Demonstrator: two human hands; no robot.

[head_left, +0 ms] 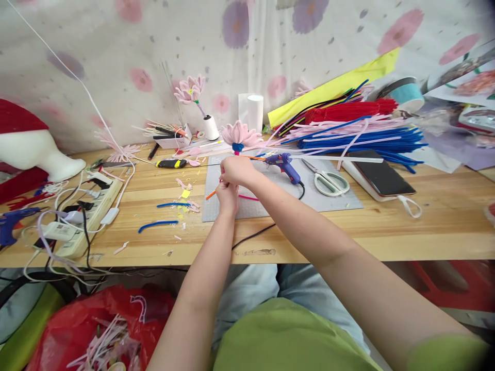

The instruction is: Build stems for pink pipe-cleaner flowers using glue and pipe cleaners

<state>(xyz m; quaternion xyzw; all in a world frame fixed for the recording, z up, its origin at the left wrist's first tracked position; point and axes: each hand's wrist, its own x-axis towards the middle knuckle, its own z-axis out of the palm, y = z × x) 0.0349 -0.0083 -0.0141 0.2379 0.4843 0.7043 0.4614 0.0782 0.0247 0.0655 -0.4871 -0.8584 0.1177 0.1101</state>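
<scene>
Head view: a person's hands meet over a gray mat [217, 210] on a wooden table [149, 250]. The right hand [237, 170] is uppermost, its fingers bent inward; the left hand [227, 197] lies directly beneath, closely gathered. The fingertips are largely hidden, so what each one pinches cannot be told. A pink flower [240, 134] with a blue collar [237, 147] stands upright just beyond the right hand. An orange tip [211, 195] shows to the left of the left hand, and a magenta strip [248, 197] to its right. Right of the hands are a purple glue gun [285, 165] and white-handled scissors [331, 184]; a second flower [190, 91] rises from a white holder [211, 128] behind.
</scene>
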